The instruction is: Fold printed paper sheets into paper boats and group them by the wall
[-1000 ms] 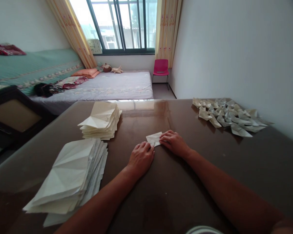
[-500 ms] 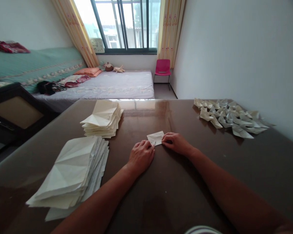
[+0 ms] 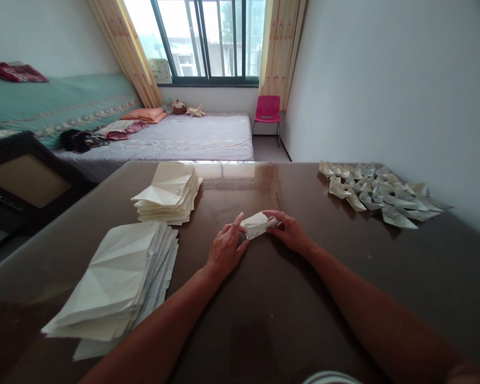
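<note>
A small folded piece of white paper (image 3: 256, 225) is between my hands, just above the middle of the brown table (image 3: 288, 298). My right hand (image 3: 287, 230) grips its right end, thumb below and fingers above. At the paper's left edge is my left hand (image 3: 226, 244), its index finger raised and its thumb apart, with the fingertips close to the paper. Whether the left fingers pinch the edge is too small to tell.
Two stacks of creased paper, a far one (image 3: 170, 194) and a nearer one (image 3: 112, 272), lie on the left. Several folded paper boats (image 3: 378, 192) cluster at the back right. A round striped rim (image 3: 331, 377) shows at the bottom edge.
The paper has gone from lying flat to being lifted and partly opened at its right end. My left index finger has risen and its thumb has spread. My right fingers have moved over the paper.
</note>
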`<state>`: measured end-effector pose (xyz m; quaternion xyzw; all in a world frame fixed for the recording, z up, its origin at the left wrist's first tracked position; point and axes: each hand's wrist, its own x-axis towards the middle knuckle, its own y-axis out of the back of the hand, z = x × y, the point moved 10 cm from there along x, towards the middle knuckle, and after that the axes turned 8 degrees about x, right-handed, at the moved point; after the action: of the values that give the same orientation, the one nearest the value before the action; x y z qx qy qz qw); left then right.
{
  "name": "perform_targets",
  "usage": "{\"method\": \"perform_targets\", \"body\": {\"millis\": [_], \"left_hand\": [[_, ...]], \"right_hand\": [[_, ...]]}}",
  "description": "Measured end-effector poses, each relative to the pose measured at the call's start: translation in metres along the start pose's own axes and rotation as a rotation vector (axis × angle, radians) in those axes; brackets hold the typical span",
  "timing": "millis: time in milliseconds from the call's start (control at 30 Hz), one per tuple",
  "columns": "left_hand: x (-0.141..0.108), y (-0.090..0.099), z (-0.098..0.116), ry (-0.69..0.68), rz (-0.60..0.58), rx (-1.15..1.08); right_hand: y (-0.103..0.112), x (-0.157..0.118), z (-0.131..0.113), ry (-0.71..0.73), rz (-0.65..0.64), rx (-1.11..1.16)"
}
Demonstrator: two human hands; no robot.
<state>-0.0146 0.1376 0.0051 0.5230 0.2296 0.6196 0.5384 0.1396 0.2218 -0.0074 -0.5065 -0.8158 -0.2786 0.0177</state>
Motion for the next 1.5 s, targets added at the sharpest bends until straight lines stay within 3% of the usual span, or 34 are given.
{"method": "perform_targets", "body": {"millis": [133, 233, 333, 433, 500, 633, 800, 933, 1167, 1500], "left_hand": [[0.001, 0.002, 0.006, -0.076, 0.008, 0.042], [0.002, -0.001, 0.013, -0.145, -0.012, 0.14], [0.004, -0.005, 0.014, -0.153, -0.025, 0.249], [0.004, -0.01, 0.017, -0.178, -0.039, 0.263], [0.004, -0.011, 0.02, -0.197, -0.037, 0.24], [0.004, -0.011, 0.017, -0.181, -0.037, 0.203], [0.005, -0.012, 0.012, -0.166, -0.092, 0.175], [0.005, -0.012, 0.007, -0.142, -0.111, 0.163], [0.004, -0.009, 0.008, -0.13, -0.126, 0.173], [0.001, -0.004, 0.015, -0.143, -0.113, 0.261]], "right_hand": [[0.001, 0.002, -0.003, 0.05, 0.003, 0.244], [-0.004, 0.004, 0.005, 0.015, -0.025, 0.291], [-0.005, 0.003, 0.001, 0.031, -0.042, 0.064], [-0.003, -0.003, -0.026, 0.166, -0.011, -0.351], [-0.013, -0.01, -0.046, 0.277, -0.058, -0.539], [-0.031, -0.019, -0.056, 0.37, -0.211, -0.595], [-0.027, -0.011, -0.035, 0.295, -0.298, -0.344], [-0.02, -0.003, -0.021, 0.164, -0.263, -0.236], [-0.01, 0.0, 0.001, -0.116, -0.074, -0.373], [-0.008, -0.001, 0.002, -0.207, -0.042, -0.515]]}}
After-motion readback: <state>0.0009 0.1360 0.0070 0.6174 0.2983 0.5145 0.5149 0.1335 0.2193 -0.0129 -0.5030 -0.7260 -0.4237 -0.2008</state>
